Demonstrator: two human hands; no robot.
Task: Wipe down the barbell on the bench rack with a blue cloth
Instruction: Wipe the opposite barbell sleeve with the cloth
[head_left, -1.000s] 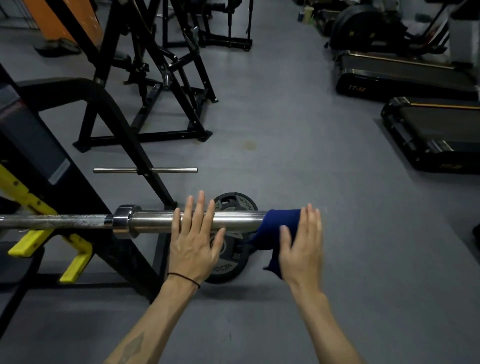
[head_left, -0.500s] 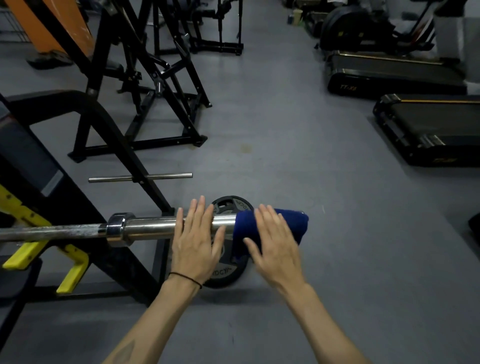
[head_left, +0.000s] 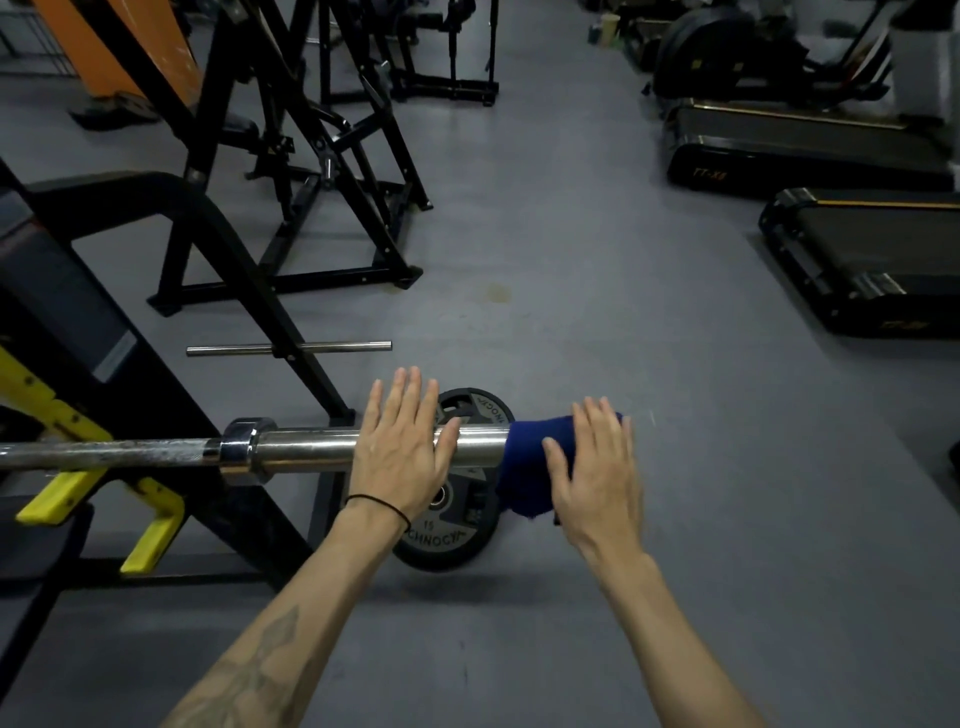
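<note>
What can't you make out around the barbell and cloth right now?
- Head view: the barbell end is wrapped in the blue cloth.
- The bar's left part is cut by the frame edge.
- The right hand is blurred and covers the cloth.
- The left hand hides the weight plate in part.

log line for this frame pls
left hand flat on barbell sleeve | right hand presses blue cloth at sleeve end | wipe underway

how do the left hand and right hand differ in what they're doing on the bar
The left hand lies on the bare chrome sleeve of the barbell; the right hand lies on the blue cloth draped over the bar's end. The left hand sits nearer the collar, the right hand at the tip. The left wrist wears a black band; the right wrist is bare. Both hands have straight fingers, palms down.
</note>
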